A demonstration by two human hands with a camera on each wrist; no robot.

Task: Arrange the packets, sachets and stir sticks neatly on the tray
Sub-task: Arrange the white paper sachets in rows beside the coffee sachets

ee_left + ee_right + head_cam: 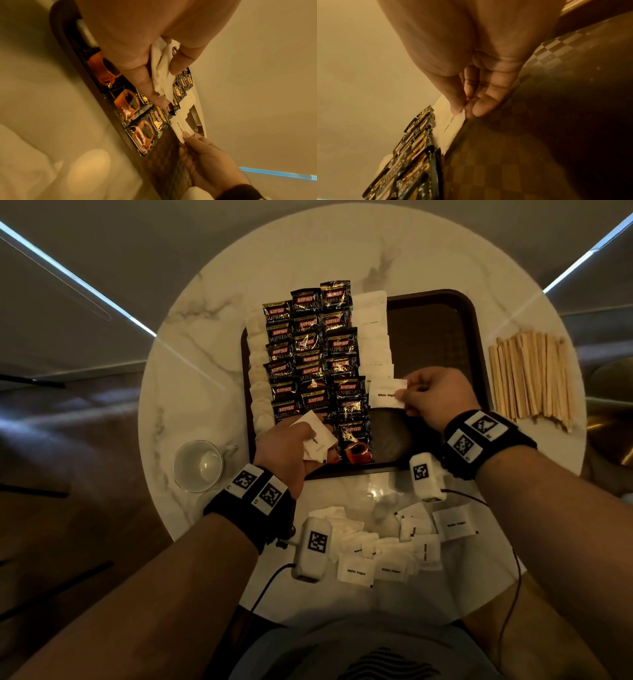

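Note:
A dark brown tray (469, 313) on the round marble table holds three columns of black coffee packets (310, 350), with white sachets in a column on each side. My right hand (416, 397) pinches one white sugar sachet (385, 395) at the near end of the right white column (373, 337); the right wrist view shows thumb and fingertips (477, 108) on its edge. My left hand (291, 446) grips a small bunch of white sachets (317, 440) over the tray's near left part, and they also show as white sachets (163, 70) in the left wrist view.
Wooden stir sticks (534, 378) lie in a row on the table right of the tray. A loose pile of white sugar sachets (387, 546) lies near the table's front edge. A glass cup (198, 465) stands at the left. The tray's right half (428, 344) is bare.

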